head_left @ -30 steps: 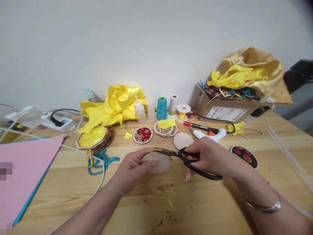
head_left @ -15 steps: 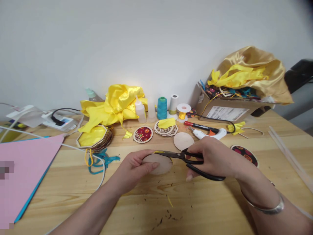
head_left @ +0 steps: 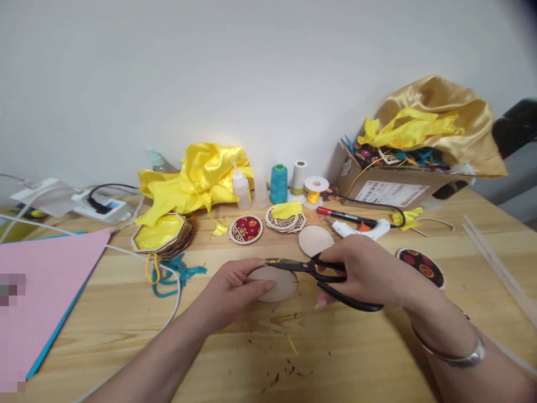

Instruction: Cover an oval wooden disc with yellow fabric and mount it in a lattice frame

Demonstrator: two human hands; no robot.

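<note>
My left hand (head_left: 241,286) pinches a pale round disc (head_left: 277,284) between thumb and fingers, over the middle of the table. A thin strip of dark and yellow cloth shows along the disc's far edge. In my right hand (head_left: 364,274) is a pair of black-handled scissors (head_left: 309,267), with the blades lying along that far edge and pointing left. Just beyond the scissors lies another plain round disc (head_left: 316,241). A dark patterned oval piece (head_left: 420,268) rests to the right of my right wrist. Small dark and yellow scraps (head_left: 292,344) are scattered below my hands.
At the back stand a glue bottle (head_left: 241,189), a teal thread cone (head_left: 278,184) and a ribbon spool (head_left: 316,190). A white glue gun (head_left: 361,228) lies near a red-capped marker (head_left: 335,214). Yellow satin (head_left: 201,179) is heaped at left, a cardboard box (head_left: 386,187) at right.
The scissors and disc have shifted very slightly, and the handles look a touch closer together. Both hands keep their hold; the rest of the table looks the same.
</note>
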